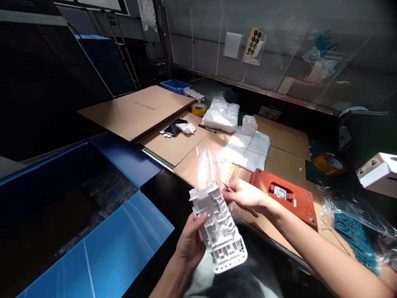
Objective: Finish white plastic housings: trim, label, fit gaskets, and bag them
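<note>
My left hand (190,242) is wrapped around a white moulded plastic part (218,227), a ribbed, box-like piece held upright over my lap. My right hand (245,194) is closed in a pinch on a thin metal tool (228,187) whose tip rests against the part's upper right edge. Just behind the part stands a clear plastic bag (208,165) on the cardboard-covered bench.
A big blue crate (118,248) sits at my left. On the bench lie an orange-red fixture block (287,194), stacks of white bags (221,116), a small white part (249,125), a phone (174,127), tape rolls (199,109), a cardboard sheet (136,109) and a white box (378,171).
</note>
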A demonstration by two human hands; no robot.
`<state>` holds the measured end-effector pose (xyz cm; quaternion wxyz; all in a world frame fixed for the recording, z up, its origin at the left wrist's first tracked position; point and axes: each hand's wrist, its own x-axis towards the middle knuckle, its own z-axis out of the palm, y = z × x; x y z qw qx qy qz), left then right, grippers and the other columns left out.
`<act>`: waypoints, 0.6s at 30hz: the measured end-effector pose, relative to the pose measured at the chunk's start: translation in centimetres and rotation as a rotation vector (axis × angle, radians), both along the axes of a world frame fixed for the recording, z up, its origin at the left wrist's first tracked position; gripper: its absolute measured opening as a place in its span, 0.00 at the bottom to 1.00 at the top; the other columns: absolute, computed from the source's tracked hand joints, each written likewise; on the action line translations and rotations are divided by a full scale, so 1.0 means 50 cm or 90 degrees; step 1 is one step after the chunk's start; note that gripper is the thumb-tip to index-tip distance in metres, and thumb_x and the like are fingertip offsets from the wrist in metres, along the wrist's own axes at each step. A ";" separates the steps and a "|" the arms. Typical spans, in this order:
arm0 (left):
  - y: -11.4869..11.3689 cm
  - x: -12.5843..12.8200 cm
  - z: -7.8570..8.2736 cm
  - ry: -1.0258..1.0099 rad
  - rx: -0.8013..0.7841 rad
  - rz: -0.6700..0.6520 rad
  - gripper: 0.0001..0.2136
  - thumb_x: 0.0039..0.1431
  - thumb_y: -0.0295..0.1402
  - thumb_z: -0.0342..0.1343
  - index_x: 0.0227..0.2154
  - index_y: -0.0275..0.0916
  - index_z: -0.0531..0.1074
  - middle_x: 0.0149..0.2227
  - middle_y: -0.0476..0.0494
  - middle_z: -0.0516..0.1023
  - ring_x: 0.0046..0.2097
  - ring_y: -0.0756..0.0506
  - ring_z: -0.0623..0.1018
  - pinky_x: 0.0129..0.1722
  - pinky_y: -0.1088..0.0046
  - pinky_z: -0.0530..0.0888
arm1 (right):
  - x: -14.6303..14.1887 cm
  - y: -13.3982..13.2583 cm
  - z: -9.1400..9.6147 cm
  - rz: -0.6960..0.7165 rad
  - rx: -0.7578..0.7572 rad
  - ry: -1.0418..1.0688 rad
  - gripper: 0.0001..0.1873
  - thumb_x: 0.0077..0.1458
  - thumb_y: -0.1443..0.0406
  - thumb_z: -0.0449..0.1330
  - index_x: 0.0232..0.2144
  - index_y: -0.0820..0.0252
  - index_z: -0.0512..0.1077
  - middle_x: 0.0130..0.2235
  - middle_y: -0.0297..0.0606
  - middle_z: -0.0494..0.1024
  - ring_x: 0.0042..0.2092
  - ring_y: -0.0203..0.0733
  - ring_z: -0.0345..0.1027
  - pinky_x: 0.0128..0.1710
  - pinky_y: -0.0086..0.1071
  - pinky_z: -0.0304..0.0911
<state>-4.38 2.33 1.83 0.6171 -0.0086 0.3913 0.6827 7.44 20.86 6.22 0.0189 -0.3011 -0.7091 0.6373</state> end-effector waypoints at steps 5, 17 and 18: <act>-0.067 -0.008 -0.049 -0.010 -0.047 -0.070 0.16 0.46 0.33 0.72 0.39 0.38 0.81 0.33 0.44 0.85 0.33 0.44 0.82 0.36 0.69 0.79 | 0.115 -0.076 -0.049 -0.022 -0.219 0.017 0.20 0.52 0.49 0.68 0.30 0.62 0.79 0.32 0.42 0.85 0.36 0.48 0.81 0.41 0.38 0.73; -0.152 -0.040 -0.073 0.061 -0.090 -0.223 0.16 0.51 0.34 0.70 0.43 0.34 0.80 0.38 0.38 0.84 0.36 0.43 0.82 0.37 0.70 0.79 | 0.269 -0.252 -0.157 -0.287 -0.352 0.048 0.17 0.58 0.53 0.66 0.39 0.60 0.74 0.22 0.26 0.71 0.22 0.30 0.65 0.22 0.24 0.61; -0.155 -0.048 -0.065 0.081 -0.084 -0.260 0.19 0.51 0.34 0.71 0.46 0.34 0.79 0.40 0.38 0.84 0.37 0.42 0.82 0.38 0.70 0.78 | 0.271 -0.259 -0.157 -0.307 -0.338 0.046 0.17 0.60 0.53 0.66 0.41 0.61 0.74 0.22 0.27 0.72 0.21 0.30 0.64 0.21 0.23 0.59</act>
